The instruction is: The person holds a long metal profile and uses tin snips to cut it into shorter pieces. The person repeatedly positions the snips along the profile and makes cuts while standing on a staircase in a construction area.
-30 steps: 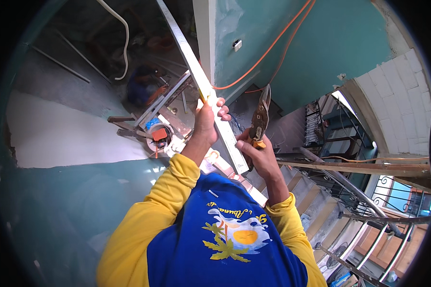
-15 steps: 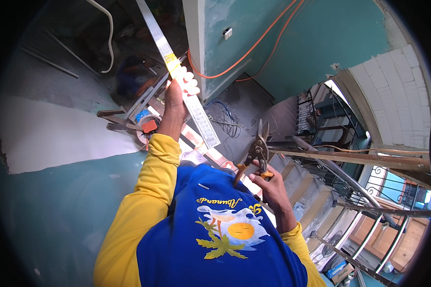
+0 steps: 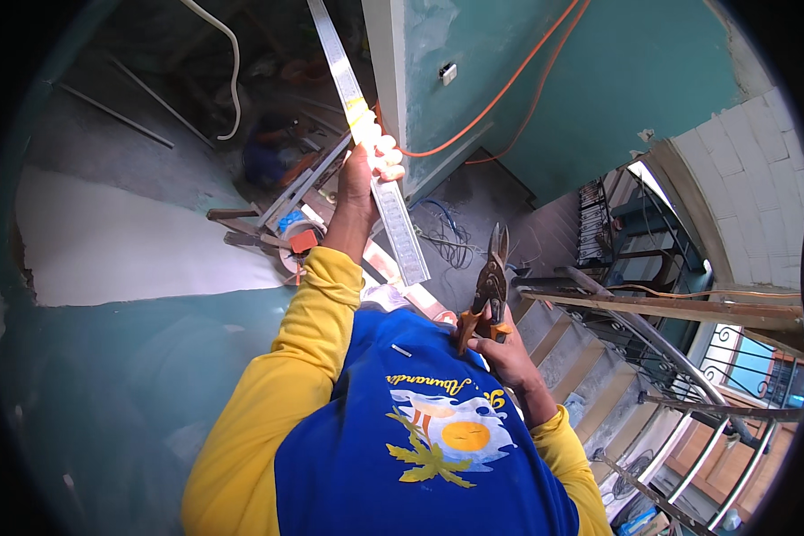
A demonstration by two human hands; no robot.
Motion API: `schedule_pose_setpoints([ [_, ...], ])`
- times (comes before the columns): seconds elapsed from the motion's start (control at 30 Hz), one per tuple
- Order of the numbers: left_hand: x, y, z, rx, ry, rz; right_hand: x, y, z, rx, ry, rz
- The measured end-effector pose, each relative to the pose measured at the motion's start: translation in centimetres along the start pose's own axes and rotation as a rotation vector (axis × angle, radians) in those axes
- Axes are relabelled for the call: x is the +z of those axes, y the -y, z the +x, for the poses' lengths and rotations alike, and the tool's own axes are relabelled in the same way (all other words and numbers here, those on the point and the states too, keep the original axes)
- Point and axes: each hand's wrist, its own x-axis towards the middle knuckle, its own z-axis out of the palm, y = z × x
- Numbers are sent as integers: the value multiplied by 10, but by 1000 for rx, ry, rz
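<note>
A long, pale metal channel [image 3: 400, 234] slants from the top of the view down toward my chest, and my left hand [image 3: 375, 159] is closed around it near its lower part. Yellow marking or tape [image 3: 357, 113] shows on the channel just beyond my fingers. In my right hand [image 3: 506, 354] I hold tin snips [image 3: 491, 284] by their orange handles, blades pointing up and away from me. The snips are to the right of the channel's cut end, apart from it. My right palm and some fingers are partly hidden behind the handles.
A stairway [image 3: 570, 362] with metal railings [image 3: 688, 451] drops away at the right, under a wooden beam [image 3: 670, 308]. An orange cable [image 3: 509, 85] hangs along the green wall [image 3: 634, 71]. Tangled wires [image 3: 451, 246] lie on the floor ahead. A bucket [image 3: 293, 259] with tools stands left of my forearm.
The whole scene has shifted rightward in the view. The snips stand more upright and their handles look closer together. My left hand keeps its hold on the channel.
</note>
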Motion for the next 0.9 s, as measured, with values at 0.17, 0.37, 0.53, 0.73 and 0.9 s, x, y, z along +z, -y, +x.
schedule_pose_setpoints([
  [0.17, 24, 0, 1, 47, -124, 42, 6, 45, -7, -234, -126, -680],
  [0.37, 28, 0, 12, 125, -123, 143, 11, 66, -37, 108, -29, -804],
  [0.53, 39, 4, 17, 183, -139, 153, 25, 68, -48, 196, -47, -848],
  [0.73, 53, 3, 17, 191, -167, 179, 32, 67, -39, 167, -122, -823],
  [0.9, 55, 2, 14, 186, -189, 214, 41, 74, -30, 145, -109, -878],
])
